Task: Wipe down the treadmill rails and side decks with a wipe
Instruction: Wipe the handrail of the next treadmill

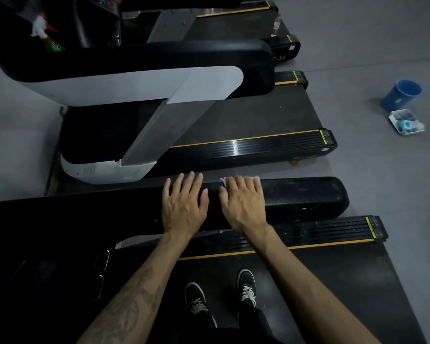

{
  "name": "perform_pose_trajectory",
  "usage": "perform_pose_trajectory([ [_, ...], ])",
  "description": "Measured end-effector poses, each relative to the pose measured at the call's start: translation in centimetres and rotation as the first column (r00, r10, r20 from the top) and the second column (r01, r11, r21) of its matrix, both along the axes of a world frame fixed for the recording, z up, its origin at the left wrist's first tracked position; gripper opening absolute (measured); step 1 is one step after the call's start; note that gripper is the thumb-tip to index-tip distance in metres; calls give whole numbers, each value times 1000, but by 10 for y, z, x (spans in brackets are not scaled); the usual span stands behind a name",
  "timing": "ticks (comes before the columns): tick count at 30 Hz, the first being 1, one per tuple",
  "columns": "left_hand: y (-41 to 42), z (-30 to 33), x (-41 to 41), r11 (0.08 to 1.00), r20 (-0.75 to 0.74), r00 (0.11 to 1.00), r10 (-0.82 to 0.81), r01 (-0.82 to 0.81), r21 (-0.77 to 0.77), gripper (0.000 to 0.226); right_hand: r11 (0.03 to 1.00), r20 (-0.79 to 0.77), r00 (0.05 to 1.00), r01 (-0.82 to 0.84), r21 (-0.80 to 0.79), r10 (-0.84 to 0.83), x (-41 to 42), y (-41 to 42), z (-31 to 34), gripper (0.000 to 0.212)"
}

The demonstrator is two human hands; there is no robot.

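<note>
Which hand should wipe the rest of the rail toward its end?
Right. The right hand already presses the wipe flat on the rail and is nearer its rounded end. The left hand lies bare on the rail.

Three treadmills (258, 115), two hands (184, 207), one wipe (255, 179), one blue bucket (400, 94).
</note>
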State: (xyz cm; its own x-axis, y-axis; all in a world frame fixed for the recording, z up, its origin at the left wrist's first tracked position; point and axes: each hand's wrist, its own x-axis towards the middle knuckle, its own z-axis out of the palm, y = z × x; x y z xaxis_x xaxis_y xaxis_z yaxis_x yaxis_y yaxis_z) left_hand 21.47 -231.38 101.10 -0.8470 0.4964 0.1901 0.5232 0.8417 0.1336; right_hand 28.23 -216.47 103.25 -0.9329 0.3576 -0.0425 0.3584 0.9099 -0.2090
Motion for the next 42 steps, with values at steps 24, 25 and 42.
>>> perform_pose_trajectory([
  [24, 21, -1, 12, 998, 57, 997, -59, 58, 27, 57, 987, 168, 973, -156, -23, 158, -14, 44, 1, 49],
  [25, 21, 0, 12, 998, 53, 997, -55, 54, 26, 57, 991, 162, 978, -131, 6, 129, -10, 47, 1, 50],
  [42, 25, 1, 15, 1000, 49, 999, -16, 17, -5, 57, 999, 21, 999, -36, 13, 36, 21, 36, -1, 68],
])
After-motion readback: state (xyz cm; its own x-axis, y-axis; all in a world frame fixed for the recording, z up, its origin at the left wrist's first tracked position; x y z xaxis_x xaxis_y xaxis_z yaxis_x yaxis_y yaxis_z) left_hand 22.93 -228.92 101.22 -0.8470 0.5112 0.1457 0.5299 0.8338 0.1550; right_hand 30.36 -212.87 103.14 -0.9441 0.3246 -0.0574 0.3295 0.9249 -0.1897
